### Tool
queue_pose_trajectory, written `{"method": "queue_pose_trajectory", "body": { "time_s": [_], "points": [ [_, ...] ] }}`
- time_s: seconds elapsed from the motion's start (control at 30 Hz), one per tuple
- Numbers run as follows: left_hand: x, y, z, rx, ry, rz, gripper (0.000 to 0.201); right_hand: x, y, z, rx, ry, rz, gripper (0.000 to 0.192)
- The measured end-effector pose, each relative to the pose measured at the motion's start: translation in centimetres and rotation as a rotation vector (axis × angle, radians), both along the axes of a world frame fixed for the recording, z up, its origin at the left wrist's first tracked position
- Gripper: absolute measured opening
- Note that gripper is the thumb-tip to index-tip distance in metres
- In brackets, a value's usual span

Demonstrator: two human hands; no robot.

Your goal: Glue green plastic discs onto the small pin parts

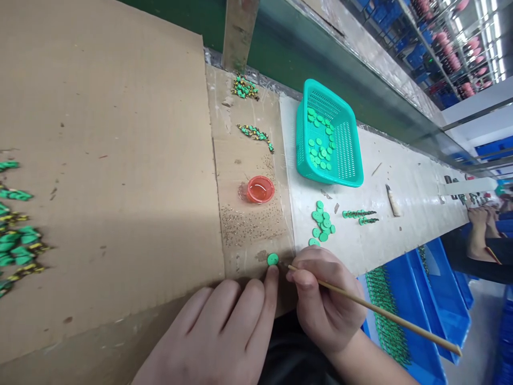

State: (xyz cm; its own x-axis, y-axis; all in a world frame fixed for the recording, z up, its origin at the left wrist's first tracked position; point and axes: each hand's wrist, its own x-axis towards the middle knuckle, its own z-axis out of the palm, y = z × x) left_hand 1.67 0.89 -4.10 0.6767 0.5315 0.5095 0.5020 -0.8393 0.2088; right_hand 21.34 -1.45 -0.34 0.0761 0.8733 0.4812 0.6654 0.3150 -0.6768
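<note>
A small round green disc (272, 259) lies flat on the cardboard near the front edge. The index fingertip of my left hand (224, 326) touches its near edge; the other fingers are bent and hold nothing. My right hand (326, 299) pinches a thin wooden stick (385, 311) whose dark tip is just right of the disc; whether tip and disc touch, I cannot tell. Ahead of the disc stands a red cup (260, 190) with liquid in it. Tiny bead-like grains (248, 224) are scattered around the cup. Loose green discs (323, 220) lie in a pile beyond my right hand.
A green basket (349, 152) holds more discs. Small green-and-yellow pieces (245, 88) lie at the back, others (20, 248) at far left. Stacked green pieces (358, 214) and a knife-like tool (393, 201) sit right. Blue bins (436, 289) stand below; another person's hands (481, 216) are beyond.
</note>
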Motion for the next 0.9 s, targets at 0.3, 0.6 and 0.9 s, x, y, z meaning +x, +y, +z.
{"method": "queue_pose_trajectory", "body": {
  "time_s": [0.3,0.6,0.9],
  "points": [
    [0.0,0.1,0.3,-0.006,0.007,0.002,0.039,0.0,-0.1,0.0,-0.014,-0.003,-0.014,0.013],
    [-0.3,0.1,0.5,-0.014,0.060,-0.020,0.045,0.3,-0.3,-0.6,0.016,0.075,-0.005,0.008],
    [-0.6,0.3,0.8,-0.018,0.070,-0.029,0.047,1.8,-0.2,0.5,-0.141,0.104,0.063,0.030]
  ]
}}
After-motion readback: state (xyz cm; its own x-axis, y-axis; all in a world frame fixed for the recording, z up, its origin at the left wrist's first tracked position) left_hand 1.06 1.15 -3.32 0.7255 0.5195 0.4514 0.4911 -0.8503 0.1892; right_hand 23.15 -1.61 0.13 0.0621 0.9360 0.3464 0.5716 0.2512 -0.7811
